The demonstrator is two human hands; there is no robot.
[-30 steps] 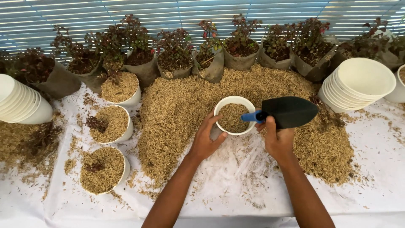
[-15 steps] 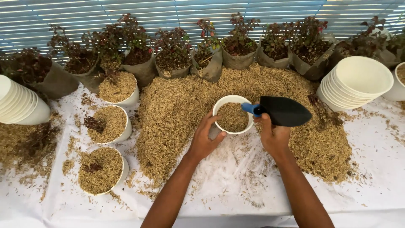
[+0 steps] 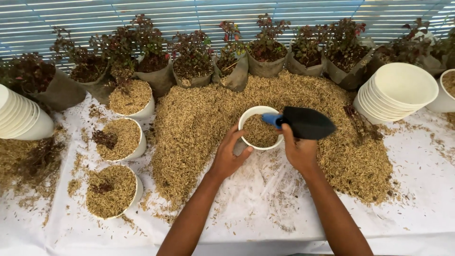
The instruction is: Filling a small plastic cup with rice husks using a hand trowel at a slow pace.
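Observation:
My left hand [image 3: 231, 154] grips the near left side of a white pot [image 3: 250, 114] partly filled with tan husks. The pot stands at the front edge of a large husk pile [image 3: 199, 118]. My right hand [image 3: 299, 150] is closed around the blue handle of a black trowel [image 3: 305, 122]. The trowel's blade lies flat, pointing right, just to the right of the pot's rim.
Three husk-filled white pots [image 3: 113, 189] stand at left, one with a small plant. Stacks of empty white pots lie at the left edge [image 3: 19, 118] and at right [image 3: 395, 92]. A row of red-leaved seedlings in grey bags [image 3: 192, 61] lines the back. White sheet [image 3: 417, 189] covers the table.
The trowel has swung slightly left and up, its handle now over the pot's right rim. My left hand stays on the pot.

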